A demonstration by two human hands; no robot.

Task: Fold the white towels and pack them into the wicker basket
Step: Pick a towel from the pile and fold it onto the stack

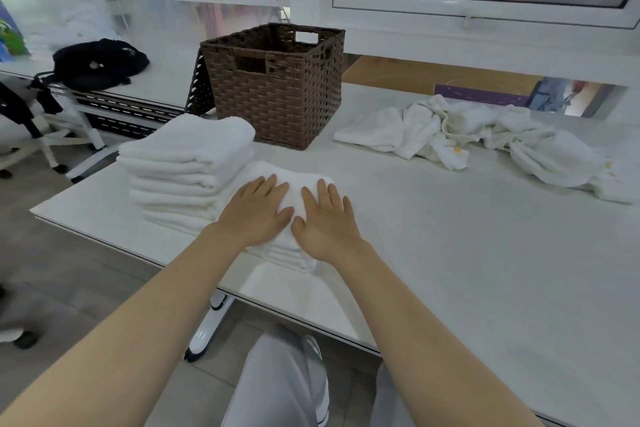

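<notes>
Near the middle of the frame, the left hand (255, 210) and right hand (323, 218) lie flat, fingers straight, side by side, pressing down on a folded white towel (298, 180). Just left of it sits a stack of folded towels (183, 163). Above, a little left of middle, stands the wicker basket (277, 87), straight ahead of both hands. I think the left hand is nearer it. Unfolded towels (467, 142) lie at the right.

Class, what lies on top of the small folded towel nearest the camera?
Both hands, left and right, press flat on the towel. Its middle is covered.
</notes>
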